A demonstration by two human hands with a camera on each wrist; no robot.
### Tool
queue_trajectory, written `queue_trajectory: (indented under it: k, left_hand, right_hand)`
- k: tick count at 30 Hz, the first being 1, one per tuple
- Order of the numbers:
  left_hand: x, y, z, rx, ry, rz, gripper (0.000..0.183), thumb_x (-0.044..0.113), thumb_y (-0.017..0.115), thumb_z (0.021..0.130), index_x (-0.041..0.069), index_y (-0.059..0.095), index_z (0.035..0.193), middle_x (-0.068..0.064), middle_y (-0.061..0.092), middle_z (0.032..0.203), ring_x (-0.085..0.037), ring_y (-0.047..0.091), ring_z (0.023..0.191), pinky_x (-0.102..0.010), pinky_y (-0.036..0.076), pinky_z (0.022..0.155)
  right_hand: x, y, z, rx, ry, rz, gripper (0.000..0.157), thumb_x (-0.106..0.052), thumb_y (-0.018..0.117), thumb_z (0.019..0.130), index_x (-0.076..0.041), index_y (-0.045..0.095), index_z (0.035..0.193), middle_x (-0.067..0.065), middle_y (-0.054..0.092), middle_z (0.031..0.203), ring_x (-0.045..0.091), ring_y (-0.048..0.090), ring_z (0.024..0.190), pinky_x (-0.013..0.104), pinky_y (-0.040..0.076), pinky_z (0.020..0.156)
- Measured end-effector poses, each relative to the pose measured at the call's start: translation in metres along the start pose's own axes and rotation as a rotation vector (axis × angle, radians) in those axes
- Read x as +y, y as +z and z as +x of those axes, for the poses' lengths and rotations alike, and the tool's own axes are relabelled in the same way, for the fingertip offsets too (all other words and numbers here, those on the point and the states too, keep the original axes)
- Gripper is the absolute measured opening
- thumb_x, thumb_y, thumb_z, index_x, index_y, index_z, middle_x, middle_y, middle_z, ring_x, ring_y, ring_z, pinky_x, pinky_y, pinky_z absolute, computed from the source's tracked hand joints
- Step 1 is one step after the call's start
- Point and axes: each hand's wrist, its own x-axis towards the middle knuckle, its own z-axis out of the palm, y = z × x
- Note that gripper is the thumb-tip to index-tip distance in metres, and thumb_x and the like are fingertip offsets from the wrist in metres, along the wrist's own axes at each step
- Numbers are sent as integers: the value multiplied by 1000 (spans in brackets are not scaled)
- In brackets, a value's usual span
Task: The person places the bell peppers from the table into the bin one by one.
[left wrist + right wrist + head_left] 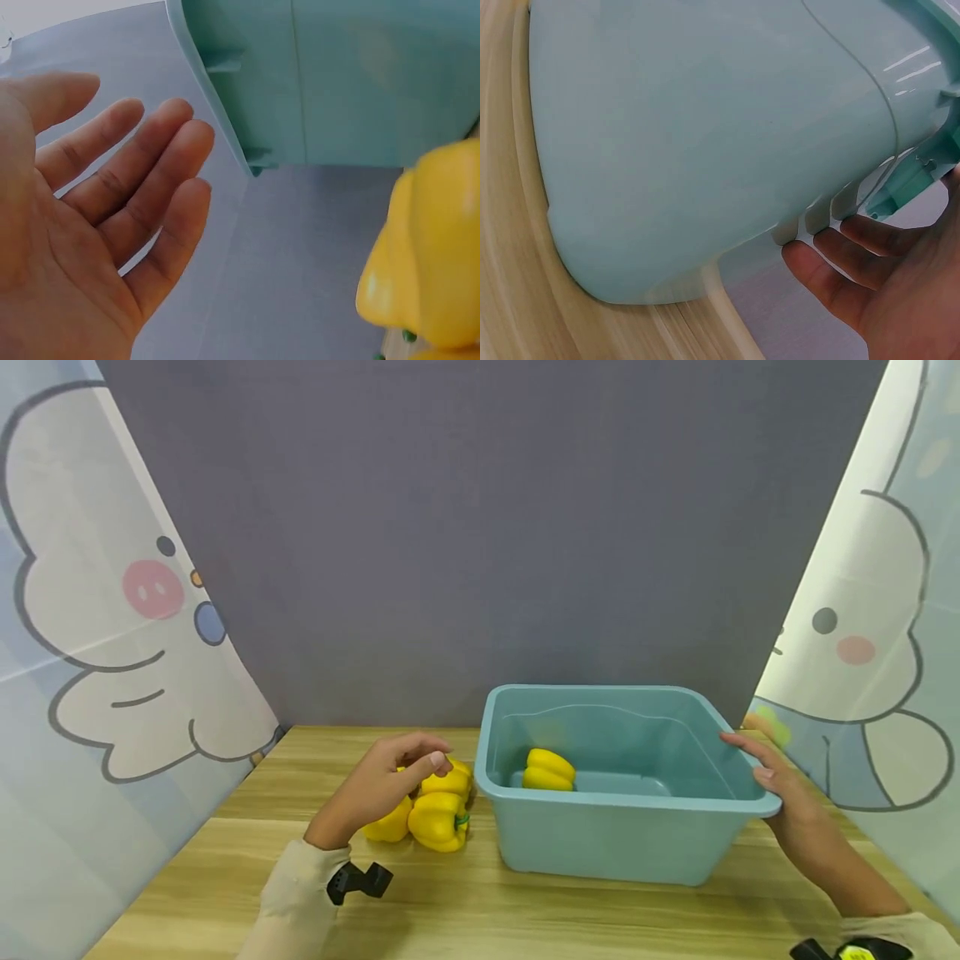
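Observation:
A pale blue-green plastic bin (600, 835) stands on the table, with a yellow bell pepper (549, 770) at the left of its inside. Left of the bin, several yellow bell peppers (437, 821) lie in a cluster, one showing a green stem. My left hand (386, 781) hovers over this cluster, its fingers loosely bent and nothing in them; the left wrist view shows its bare palm beside a pepper (450, 247). My right hand (787, 793) holds the bin's right rim, thumb over the edge. In the right wrist view its fingertips (802, 259) touch the outer wall.
The wood-grain tabletop (450, 918) lies under everything. A grey panel (487, 543) rises behind it, and cartoon-printed cloths (112, 610) hang at both sides. Each wrist wears a small black device (358, 882).

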Motion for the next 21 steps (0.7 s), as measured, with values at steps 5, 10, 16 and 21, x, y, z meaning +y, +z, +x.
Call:
queue_trajectory:
  k: [5,10,16,21]
  left_hand:
    - [-11,-9,-7,-43,-20,34,25,25,58,104,14,67,125,-1,70,113,-18,66,94,-36,56,76]
    - [-26,-21,-11,-35,-45,134,29,30,58,104,16,66,128,4,68,118,-15,64,99,-37,53,85]
    - [-43,-32,-18,-38,-114,152,33,31,60,103,14,65,130,-1,66,125,-20,62,108,-40,52,87]
    - [-56,-40,-26,-102,-204,151,37,31,67,98,14,64,131,-9,64,127,-28,59,116,-46,50,93]
  right_hand:
    - [1,2,1,-10,6,-7,51,-14,18,107,-17,36,155,-5,27,150,10,48,110,25,43,77]
    - [0,-1,1,-8,28,-21,51,-16,19,106,-19,36,155,-5,26,150,9,48,111,26,43,77]
    - [-1,-2,0,-24,45,-36,52,-17,19,107,-17,32,157,-5,22,153,8,46,115,26,42,79]
    - [-2,-2,0,-22,45,-50,52,-16,18,107,-17,32,157,-5,22,153,8,46,115,26,43,80]
